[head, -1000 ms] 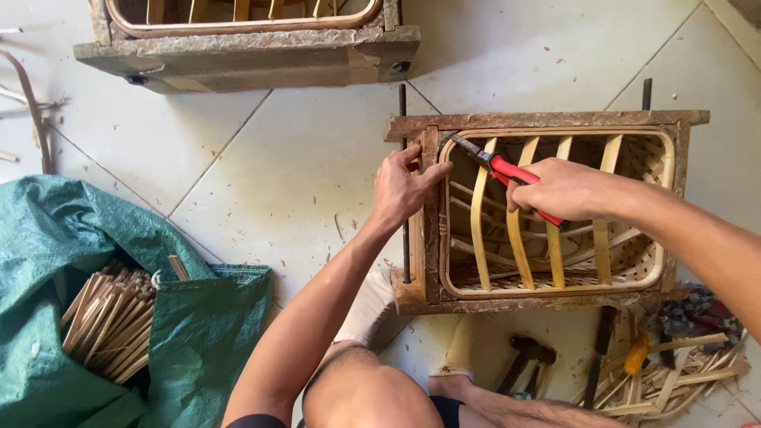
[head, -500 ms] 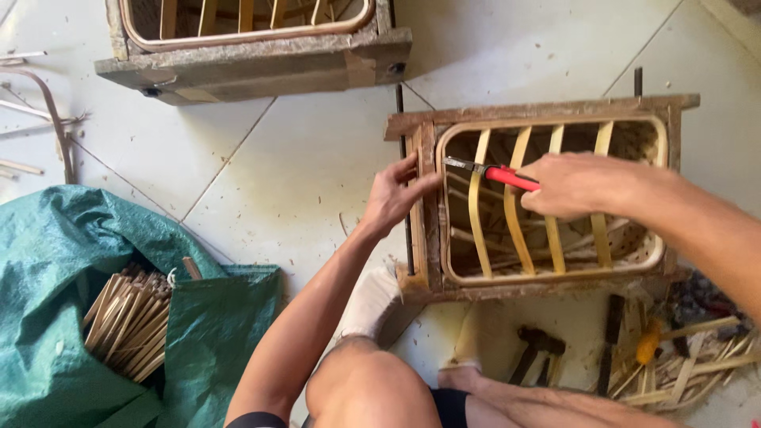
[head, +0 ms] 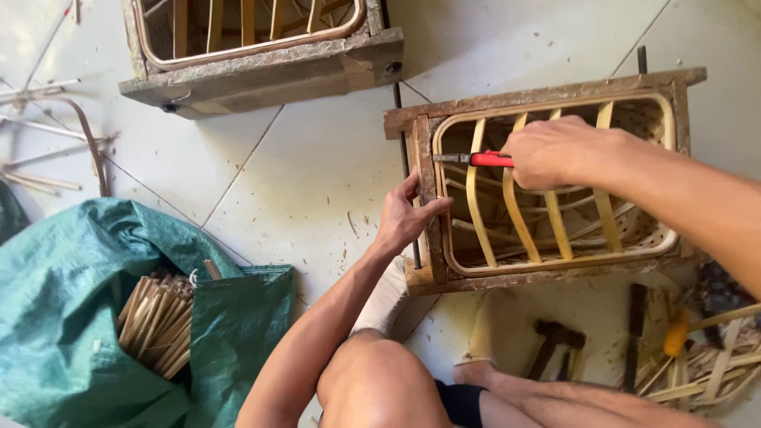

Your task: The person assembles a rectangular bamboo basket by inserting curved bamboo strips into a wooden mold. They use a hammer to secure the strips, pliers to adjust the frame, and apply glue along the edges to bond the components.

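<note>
1. Wooden box frame with bent cane slats (head: 547, 182) lies on the tiled floor (head: 301, 174).
2. Green woven sack of cane sticks (head: 79, 317) sits well left of the frame.
3. Left hand (head: 408, 215) clasps the frame's left edge.
4. Right hand (head: 555, 150) is clenched around a red-handled tool (head: 476, 158) inside the frame.

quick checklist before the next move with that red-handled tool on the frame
1. Left hand braces the wooden frame at its left side: ok.
2. Right hand grips the red-handled tool: ok.
3. Tool tip sits at the frame's inner left rim: ok, exact contact cannot tell.
4. Left fingers clear of the tip: ok, they sit lower.
5. Cane strips unbroken: cannot tell.
6. Hammer lies nearby on the floor: ok.
</note>
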